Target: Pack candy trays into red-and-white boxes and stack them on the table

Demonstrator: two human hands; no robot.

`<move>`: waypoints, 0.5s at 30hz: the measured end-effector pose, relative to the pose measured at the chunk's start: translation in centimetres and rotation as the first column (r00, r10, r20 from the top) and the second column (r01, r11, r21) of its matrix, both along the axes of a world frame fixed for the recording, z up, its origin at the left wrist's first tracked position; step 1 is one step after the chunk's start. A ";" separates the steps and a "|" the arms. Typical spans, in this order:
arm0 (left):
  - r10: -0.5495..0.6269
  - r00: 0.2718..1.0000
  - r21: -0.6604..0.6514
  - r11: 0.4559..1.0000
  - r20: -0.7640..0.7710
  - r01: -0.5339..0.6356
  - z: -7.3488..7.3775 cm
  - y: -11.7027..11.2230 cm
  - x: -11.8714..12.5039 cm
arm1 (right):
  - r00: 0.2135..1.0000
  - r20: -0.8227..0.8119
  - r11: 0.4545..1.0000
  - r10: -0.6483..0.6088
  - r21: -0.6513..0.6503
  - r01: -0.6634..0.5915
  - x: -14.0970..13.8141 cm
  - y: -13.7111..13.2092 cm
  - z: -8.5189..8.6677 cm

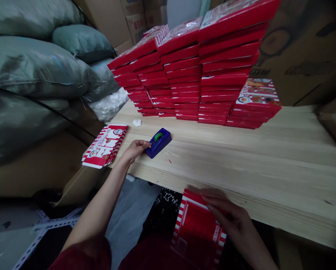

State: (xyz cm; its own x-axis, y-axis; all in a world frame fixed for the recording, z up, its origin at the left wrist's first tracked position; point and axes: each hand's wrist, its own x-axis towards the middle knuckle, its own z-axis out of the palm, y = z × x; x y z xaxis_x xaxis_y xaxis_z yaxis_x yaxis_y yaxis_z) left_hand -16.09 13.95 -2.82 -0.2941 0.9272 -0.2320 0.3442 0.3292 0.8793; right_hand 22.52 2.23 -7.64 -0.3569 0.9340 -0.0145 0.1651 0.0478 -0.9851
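Note:
My left hand [135, 149] reaches out to a blue tape dispenser [160, 146] that holds a green-cored roll. Its thumb and fingers are pinched at the dispenser's front end, where a small pale bit, seemingly the tape's end, shows at the fingertips. Close to my body, below the table's front edge, my right hand [231, 215] grips a flat-looking red and white striped box [197, 228] along its upper right side. Some blur covers those fingers, and the box's lower end fades into shadow over my lap.
Tall stacks of red boxes [185, 80] line the back of the wooden table [269, 161], with a shorter stack [255, 108] at their right. Striped cartons [104, 144] lie at the left edge. A white scrap [137, 122] sits behind the dispenser. Stuffed sacks [35, 71] crowd the left.

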 end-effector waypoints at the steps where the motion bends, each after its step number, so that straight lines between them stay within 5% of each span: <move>1: 0.007 0.999 -0.003 1.000 0.035 -0.007 0.0 0.0 0.1 | 1.000 0.001 1.000 0.004 -0.003 -0.004 0.0 0.0 0.2; 15: 0.047 0.952 -0.048 0.998 0.304 -0.034 0.5 -0.3 -0.4 | 0.999 0.042 0.997 0.017 0.079 -0.020 -1.4 1.2 1.2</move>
State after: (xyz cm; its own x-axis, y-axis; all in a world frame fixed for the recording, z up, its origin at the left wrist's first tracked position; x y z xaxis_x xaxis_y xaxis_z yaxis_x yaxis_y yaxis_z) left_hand -16.46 13.60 -2.29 -0.2404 0.9037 -0.3544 0.0479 0.3757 0.9255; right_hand 21.14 3.41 -6.48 -0.3747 0.9261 0.0446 0.2039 0.1292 -0.9704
